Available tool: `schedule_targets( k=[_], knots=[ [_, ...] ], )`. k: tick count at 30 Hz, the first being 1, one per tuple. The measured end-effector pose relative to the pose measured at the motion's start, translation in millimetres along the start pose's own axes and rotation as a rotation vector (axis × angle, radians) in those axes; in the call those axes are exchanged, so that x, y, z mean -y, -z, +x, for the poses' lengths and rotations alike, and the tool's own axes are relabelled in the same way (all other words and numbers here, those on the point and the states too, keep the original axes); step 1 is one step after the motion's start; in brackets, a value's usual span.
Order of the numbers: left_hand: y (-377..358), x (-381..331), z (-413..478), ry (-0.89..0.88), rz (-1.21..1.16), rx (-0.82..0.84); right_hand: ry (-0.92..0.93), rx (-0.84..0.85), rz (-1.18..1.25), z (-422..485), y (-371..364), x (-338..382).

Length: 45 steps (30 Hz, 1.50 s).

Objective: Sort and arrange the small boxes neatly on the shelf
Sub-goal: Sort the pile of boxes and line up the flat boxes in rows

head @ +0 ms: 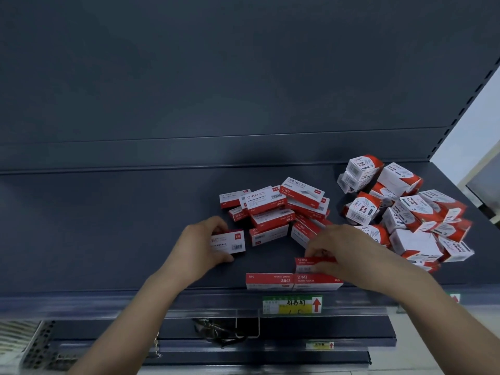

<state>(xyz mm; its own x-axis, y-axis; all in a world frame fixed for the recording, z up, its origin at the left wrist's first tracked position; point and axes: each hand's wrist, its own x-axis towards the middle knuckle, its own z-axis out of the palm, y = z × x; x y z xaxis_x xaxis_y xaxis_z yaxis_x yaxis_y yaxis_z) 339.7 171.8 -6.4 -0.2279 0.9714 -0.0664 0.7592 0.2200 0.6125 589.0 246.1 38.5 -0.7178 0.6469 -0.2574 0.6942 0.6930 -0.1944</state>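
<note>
A loose heap of flat red-and-white staple boxes (273, 209) lies mid-shelf. To its right sits a jumble of taller red-and-white paper clip boxes (411, 212). My left hand (201, 246) grips one staple box (230, 242) just left of the heap. My right hand (343, 253) holds another staple box (311, 263), set on top of the right one of two staple boxes (292, 281) lined up side by side at the shelf's front edge.
The dark grey shelf (108, 239) has a back panel behind and a slotted upright (465, 104) at the right. A green-and-yellow price tag (292, 304) with a red arrow hangs on the front rail. Lower shelves sit below.
</note>
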Motion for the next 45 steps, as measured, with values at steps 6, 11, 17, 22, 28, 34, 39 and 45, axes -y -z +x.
schedule_targets(
  k=[6, 11, 17, 22, 28, 34, 39, 45],
  knots=[
    [12, 11, -4, 0.038, -0.222, 0.027, 0.049, 0.011, 0.023, -4, 1, -4],
    [28, 12, -15, 0.076, -0.560, 0.076, 0.054, 0.012, 0.118, -9, -1, -9],
    [36, -9, -24, -0.008, -0.595, 0.109, 0.016, -0.045, 0.216, -16, -3, -11],
    [15, -30, -25, -0.066, -0.370, 0.142, -0.164, -0.472, 0.245, -18, -15, -17],
    [-14, -41, -21, -0.106, -0.259, 0.152, -0.323, -0.440, 0.259, -12, -26, -12],
    [-22, -38, -18, -0.076, -0.305, 0.261, -0.343, -0.412, 0.296, -7, -31, -13],
    [-17, -39, -17, -0.073, -0.346, 0.249, -0.293, -0.437, 0.297, -6, -32, -16],
    [-19, -32, 1, -0.085, -0.130, -0.214, -0.239, -0.389, 0.416, -21, -24, -39]
  ],
)
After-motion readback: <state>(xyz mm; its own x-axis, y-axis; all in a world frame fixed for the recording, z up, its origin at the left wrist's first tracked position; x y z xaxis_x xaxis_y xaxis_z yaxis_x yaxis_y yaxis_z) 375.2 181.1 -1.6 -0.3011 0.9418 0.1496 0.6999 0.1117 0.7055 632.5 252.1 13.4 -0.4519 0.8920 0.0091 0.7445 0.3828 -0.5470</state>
